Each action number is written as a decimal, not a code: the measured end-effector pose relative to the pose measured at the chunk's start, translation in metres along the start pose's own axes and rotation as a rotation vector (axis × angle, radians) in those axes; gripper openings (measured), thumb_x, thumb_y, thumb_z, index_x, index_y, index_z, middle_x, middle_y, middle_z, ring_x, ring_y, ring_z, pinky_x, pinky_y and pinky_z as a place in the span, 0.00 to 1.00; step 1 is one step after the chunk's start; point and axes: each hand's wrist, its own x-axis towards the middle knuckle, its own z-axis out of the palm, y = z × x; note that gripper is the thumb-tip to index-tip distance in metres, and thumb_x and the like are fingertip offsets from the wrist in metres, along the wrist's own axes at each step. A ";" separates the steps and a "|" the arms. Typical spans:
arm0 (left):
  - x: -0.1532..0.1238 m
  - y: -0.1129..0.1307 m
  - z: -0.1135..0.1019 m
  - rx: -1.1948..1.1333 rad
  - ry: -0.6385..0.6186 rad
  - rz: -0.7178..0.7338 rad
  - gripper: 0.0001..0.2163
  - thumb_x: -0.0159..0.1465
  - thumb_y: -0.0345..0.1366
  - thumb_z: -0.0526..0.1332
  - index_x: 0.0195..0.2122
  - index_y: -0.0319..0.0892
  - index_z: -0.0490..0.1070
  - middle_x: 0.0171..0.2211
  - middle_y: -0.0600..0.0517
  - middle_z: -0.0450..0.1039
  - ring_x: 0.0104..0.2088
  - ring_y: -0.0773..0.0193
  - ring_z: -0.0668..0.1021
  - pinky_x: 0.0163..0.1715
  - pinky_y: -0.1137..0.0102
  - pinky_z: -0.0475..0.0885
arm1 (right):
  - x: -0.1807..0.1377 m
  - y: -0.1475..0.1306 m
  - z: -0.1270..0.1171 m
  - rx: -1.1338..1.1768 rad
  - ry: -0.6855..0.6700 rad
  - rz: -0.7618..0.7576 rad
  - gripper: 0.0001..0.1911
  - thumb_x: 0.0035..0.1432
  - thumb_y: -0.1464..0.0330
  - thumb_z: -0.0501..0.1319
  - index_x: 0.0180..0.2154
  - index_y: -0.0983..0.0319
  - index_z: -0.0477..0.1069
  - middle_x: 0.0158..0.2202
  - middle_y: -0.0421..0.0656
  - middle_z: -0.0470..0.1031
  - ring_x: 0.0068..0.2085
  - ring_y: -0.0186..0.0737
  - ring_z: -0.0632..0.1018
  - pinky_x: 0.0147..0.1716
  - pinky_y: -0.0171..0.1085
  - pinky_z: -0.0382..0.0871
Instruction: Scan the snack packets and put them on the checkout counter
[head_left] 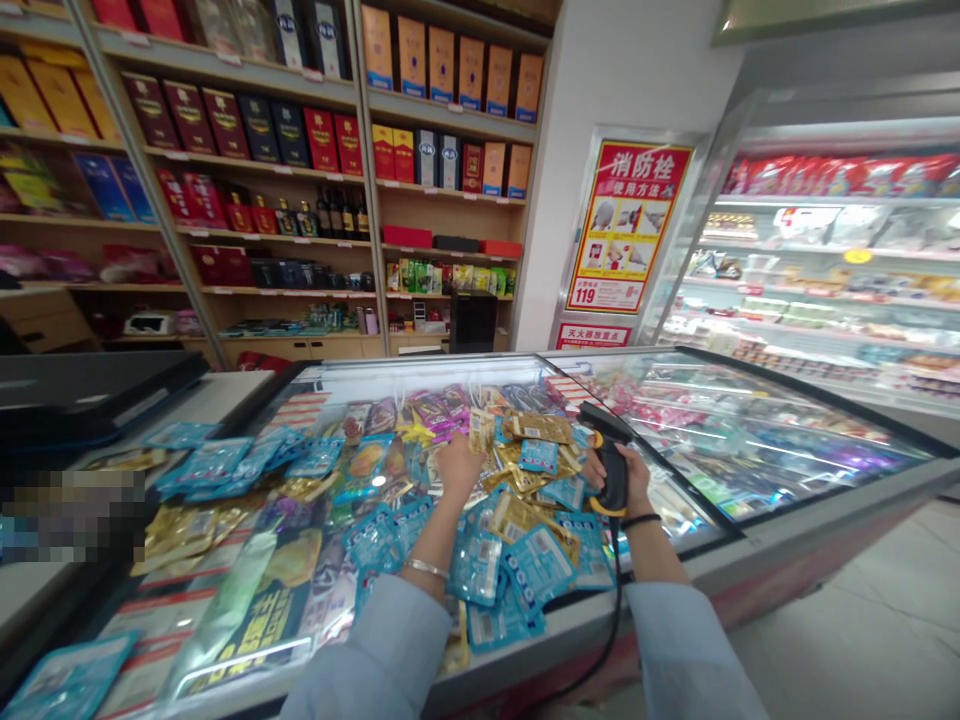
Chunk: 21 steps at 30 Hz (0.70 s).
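Freezer lid (750,455) strewn with snack packets (480,560).

Both hands (459,462) (634,478) outstretched, fingers seemingly curled.

Two hands are over the freezer: the left hand (459,462) on a gold packet (481,430), the right hand (628,478) around the one black barcode scanner (609,462). One glass-topped chest freezer (750,540) carries the loose blue and gold packets, dozens of them, too heaped to count. One red fire-hydrant poster (626,225) hangs on the wall. One open chiller cabinet (832,270) stands beside it.
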 end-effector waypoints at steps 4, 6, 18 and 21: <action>0.012 -0.010 -0.009 -0.197 0.109 -0.021 0.16 0.60 0.34 0.62 0.50 0.41 0.69 0.38 0.45 0.80 0.43 0.51 0.81 0.42 0.63 0.72 | -0.003 -0.001 0.003 -0.002 -0.020 0.003 0.16 0.55 0.55 0.58 0.37 0.60 0.70 0.18 0.35 0.61 0.15 0.35 0.62 0.15 0.35 0.61; 0.019 -0.016 -0.014 -0.287 0.184 0.016 0.14 0.60 0.33 0.60 0.47 0.42 0.71 0.39 0.45 0.80 0.42 0.52 0.81 0.42 0.63 0.72 | -0.002 -0.001 0.006 0.006 -0.035 0.005 0.15 0.54 0.55 0.59 0.37 0.60 0.70 0.18 0.36 0.62 0.15 0.35 0.63 0.15 0.35 0.60; 0.037 -0.045 -0.049 -0.638 0.700 0.081 0.11 0.63 0.41 0.59 0.43 0.43 0.72 0.37 0.49 0.75 0.36 0.61 0.77 0.39 0.66 0.74 | 0.060 -0.008 0.053 -0.073 -0.216 0.002 0.16 0.52 0.56 0.61 0.38 0.61 0.69 0.17 0.37 0.68 0.14 0.36 0.68 0.12 0.33 0.59; 0.036 -0.047 -0.051 -0.675 0.723 0.044 0.12 0.63 0.42 0.59 0.45 0.43 0.72 0.38 0.49 0.77 0.35 0.62 0.78 0.37 0.68 0.74 | 0.065 0.007 0.058 -0.097 -0.233 0.032 0.18 0.52 0.56 0.62 0.40 0.61 0.68 0.16 0.36 0.68 0.14 0.35 0.67 0.11 0.32 0.59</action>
